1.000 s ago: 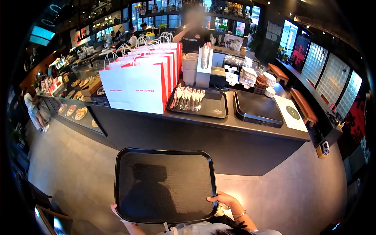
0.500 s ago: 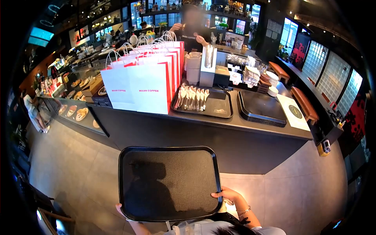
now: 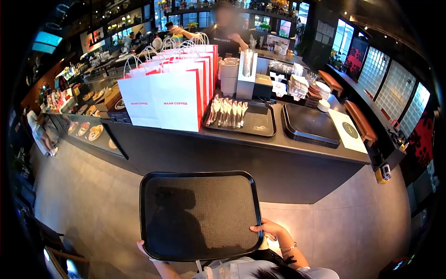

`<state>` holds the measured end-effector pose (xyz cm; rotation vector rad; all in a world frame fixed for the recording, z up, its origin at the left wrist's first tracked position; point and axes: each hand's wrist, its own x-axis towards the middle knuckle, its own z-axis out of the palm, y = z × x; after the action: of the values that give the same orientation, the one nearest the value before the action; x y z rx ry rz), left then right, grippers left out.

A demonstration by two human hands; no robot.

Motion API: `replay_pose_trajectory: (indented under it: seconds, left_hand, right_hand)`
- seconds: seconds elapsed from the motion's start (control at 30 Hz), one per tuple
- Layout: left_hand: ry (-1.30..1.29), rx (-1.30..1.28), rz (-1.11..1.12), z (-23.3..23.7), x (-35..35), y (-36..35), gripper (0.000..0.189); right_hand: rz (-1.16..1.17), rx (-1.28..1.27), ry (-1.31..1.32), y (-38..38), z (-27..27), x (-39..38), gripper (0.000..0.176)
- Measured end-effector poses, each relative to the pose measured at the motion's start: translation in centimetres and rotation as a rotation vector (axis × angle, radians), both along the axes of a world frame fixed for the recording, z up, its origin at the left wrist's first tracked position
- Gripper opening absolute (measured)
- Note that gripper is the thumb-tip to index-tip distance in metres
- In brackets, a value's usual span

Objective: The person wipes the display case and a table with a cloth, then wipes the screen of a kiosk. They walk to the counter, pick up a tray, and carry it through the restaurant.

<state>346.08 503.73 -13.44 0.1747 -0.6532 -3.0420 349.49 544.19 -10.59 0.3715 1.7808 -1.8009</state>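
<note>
I hold a black rectangular serving tray (image 3: 227, 209) in front of my body, with nothing lying on it and a dark shadow across its left half. My left hand (image 3: 142, 246) grips the lower left corner, mostly hidden by the rim. At the lower right edge, my right hand (image 3: 265, 229) is closed on the tray, its thumb over the rim and the other fingers underneath. A bracelet shows on the right wrist.
Ahead stands a dark counter (image 3: 223, 160) with white-and-red paper bags (image 3: 160, 100), a tray of wrapped cutlery (image 3: 227, 113), stacked black trays (image 3: 310, 124) and a paper sign (image 3: 348, 131). Behind it is a person (image 3: 225, 42). A pastry case (image 3: 93, 132) lies left, benches (image 3: 360, 122) right.
The person behind the counter has stretched one arm out to the left over the bags. My view has shifted slightly; both my hands keep their hold on the tray.
</note>
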Motion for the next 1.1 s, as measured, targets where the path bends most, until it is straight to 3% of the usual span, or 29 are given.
replay_pose_trajectory:
  seconds: [0.13, 0.33, 0.4, 0.47, 0.5, 0.6, 0.63, 0.73, 0.77, 0.9, 1.1]
  left_hand:
    - [0.056, 0.043, -0.066, -0.3, -0.1, -0.1, 0.057]
    - [0.039, -0.006, 0.06, -1.0, 0.9, -2.5, 0.057]
    - [0.014, 0.0, 0.162, -2.1, 2.5, -5.0, 0.057]
    - [0.071, -0.034, 0.243, -0.3, 3.8, -6.6, 0.057]
    - [0.024, -0.016, 0.284, 0.6, 5.1, -7.5, 0.055]
    - [-0.102, -0.074, 0.363, -3.9, 9.5, -14.4, 0.051]
    - [-0.115, 0.029, 0.404, -3.0, 10.1, -15.1, 0.046]
    - [-0.185, -0.096, 0.587, -0.7, 10.4, -17.7, 0.044]
    - [-0.158, -0.068, 0.614, -3.8, 11.0, -20.4, 0.044]
    - [-0.236, -0.051, 0.661, -1.8, 5.2, -25.8, 0.046]
    - [-0.322, -0.124, 0.752, -0.5, -5.8, -42.9, 0.042]
  right_hand:
    - [-0.017, -0.04, 0.019, 0.2, -1.3, 0.0, 0.043]
    - [0.072, -0.059, 0.008, -1.2, -1.6, -2.9, 0.046]
    - [0.12, -0.029, 0.033, -3.7, -0.9, -5.0, 0.05]
    - [0.198, -0.033, 0.119, -6.7, -0.7, -7.2, 0.051]
    - [0.18, -0.065, 0.271, -9.3, 0.2, -7.8, 0.036]
    - [0.364, -0.036, 0.179, -14.1, -3.5, -11.4, 0.038]
    - [0.439, -0.008, 0.128, -16.6, -1.0, -12.2, 0.04]
    - [0.51, -0.123, 0.073, -22.3, -4.2, -16.0, 0.049]
    - [0.515, -0.155, 0.101, -24.8, -3.8, -17.3, 0.049]
    - [0.596, -0.18, -0.045, -34.0, -5.5, -24.8, 0.048]
    - [0.772, -0.247, -0.026, -53.2, -9.0, -39.3, 0.054]
